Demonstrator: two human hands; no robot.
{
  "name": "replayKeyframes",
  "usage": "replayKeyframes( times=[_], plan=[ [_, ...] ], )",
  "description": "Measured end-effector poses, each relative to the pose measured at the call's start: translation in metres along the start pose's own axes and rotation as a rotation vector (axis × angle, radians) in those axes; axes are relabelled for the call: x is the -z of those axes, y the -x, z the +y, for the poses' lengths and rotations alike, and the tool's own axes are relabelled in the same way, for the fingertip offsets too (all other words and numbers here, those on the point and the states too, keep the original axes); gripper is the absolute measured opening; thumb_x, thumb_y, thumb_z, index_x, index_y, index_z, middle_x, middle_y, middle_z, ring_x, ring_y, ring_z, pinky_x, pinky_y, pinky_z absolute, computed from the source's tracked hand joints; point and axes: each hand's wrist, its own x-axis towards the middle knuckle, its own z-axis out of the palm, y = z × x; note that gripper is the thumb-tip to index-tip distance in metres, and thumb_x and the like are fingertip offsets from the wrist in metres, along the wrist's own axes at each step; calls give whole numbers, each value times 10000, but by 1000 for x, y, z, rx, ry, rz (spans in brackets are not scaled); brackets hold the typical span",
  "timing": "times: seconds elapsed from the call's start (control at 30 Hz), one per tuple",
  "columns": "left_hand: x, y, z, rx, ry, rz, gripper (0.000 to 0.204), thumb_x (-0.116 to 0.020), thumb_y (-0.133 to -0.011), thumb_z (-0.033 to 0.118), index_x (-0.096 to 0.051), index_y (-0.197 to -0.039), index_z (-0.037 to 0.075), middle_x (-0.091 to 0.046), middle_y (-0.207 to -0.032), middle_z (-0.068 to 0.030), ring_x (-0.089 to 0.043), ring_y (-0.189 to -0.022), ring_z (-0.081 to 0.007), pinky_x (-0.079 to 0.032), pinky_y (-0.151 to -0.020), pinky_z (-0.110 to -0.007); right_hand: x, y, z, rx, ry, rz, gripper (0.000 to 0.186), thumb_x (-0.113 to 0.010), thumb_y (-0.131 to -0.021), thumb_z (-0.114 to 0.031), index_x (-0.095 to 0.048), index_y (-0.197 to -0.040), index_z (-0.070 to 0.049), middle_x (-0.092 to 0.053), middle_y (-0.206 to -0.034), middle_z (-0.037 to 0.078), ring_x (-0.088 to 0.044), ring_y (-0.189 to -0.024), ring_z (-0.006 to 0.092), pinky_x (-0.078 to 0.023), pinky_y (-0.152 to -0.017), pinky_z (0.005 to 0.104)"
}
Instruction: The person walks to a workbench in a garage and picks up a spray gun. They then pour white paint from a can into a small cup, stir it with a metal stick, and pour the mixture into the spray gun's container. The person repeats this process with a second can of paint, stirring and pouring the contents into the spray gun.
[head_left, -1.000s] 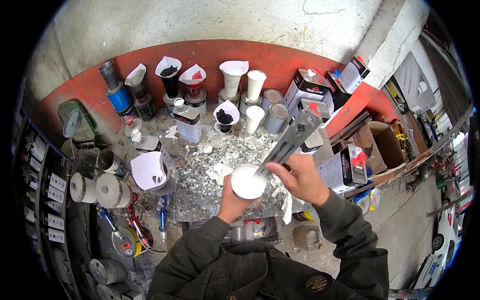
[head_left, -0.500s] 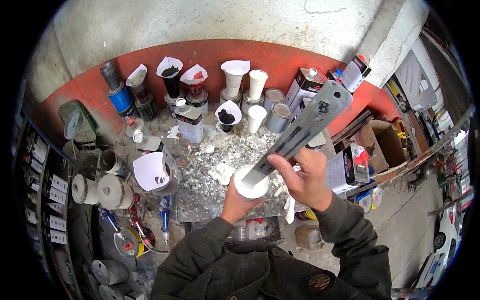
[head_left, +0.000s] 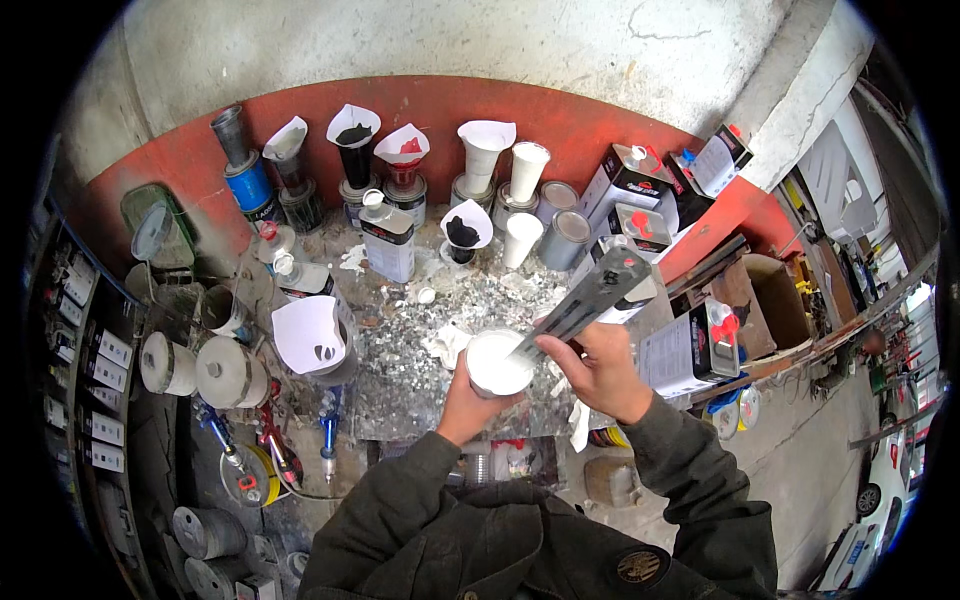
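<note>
My left hand (head_left: pixel 464 408) is wrapped round a cup of white paint (head_left: pixel 492 372) above the front of the workbench (head_left: pixel 400 390). In my right hand (head_left: pixel 608 372) is a long, flat grey mixing stick (head_left: pixel 592 297), gripped between thumb and fingers. Its lower end dips into the white paint, and the upper end slants up to the right. A crumpled white rag (head_left: pixel 449 345) lies on the bench just left of the cup.
Paint cans with cups and paper strainers (head_left: pixel 486 140) line the back. Solvent tins (head_left: pixel 690 350) stand at right, a white bottle-like tin (head_left: pixel 388 240) at mid-left. Spray guns (head_left: pixel 329 430) hang off the left front. A paper-topped container (head_left: pixel 310 340) stands nearer.
The mixing stick's upper end has come down and looks shorter, its lower end still in the cup. My right hand has shifted slightly left and down. The view has moved a little.
</note>
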Motion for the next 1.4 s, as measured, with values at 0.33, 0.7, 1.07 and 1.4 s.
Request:
replayKeyframes(
  times=[0.33, 0.7, 1.07, 1.4],
  plan=[
    [11, 6, 0, 102, -28, -225, 942, -841, -783, 130, -240, -1504, 55, -449, -1407, -114, -428, -1328, -214, -357, -1101, -382, 19, -20, -19, 97, -118, -96, 142, -767, -852, -129, -705, -902, -12, -622, -678, 127, -575, -522, 248, -418, -497, 332],
    [20, 2, 9, 108, 97, -440, 940, -871, -724, 96, -318, -1483, 56, -489, -1391, -92, -451, -1311, -197, -351, -1105, -367, 20, -36, 15, 143, -228, -346, 189, -748, -877, -181, -664, -897, -13, -601, -686, 150, -569, -587, 306, -446, -557, 373],
    [-6, 0, 19, 81, 84, -91, 866, -910, -672, 79, -406, -1375, 34, -558, -1309, -96, -546, -1217, -199, -451, -1031, -359, 9, 8, -14, -116, -88, -37, 167, -734, -894, -143, -669, -911, 10, -559, -585, 133, -500, -459, 199, -396, -461, 315],
    [-12, 2, 28, -9, 0, -36, 850, -910, -650, 42, -422, -1346, 44, -581, -1272, -91, -561, -1193, -196, -466, -1012, -354, 18, 5, -24, -201, -91, 308, 255, -662, -932, -57, -641, -1174, 22, -606, -659, 7, -532, -555, 40, -432, -511, 232]
  ],
)
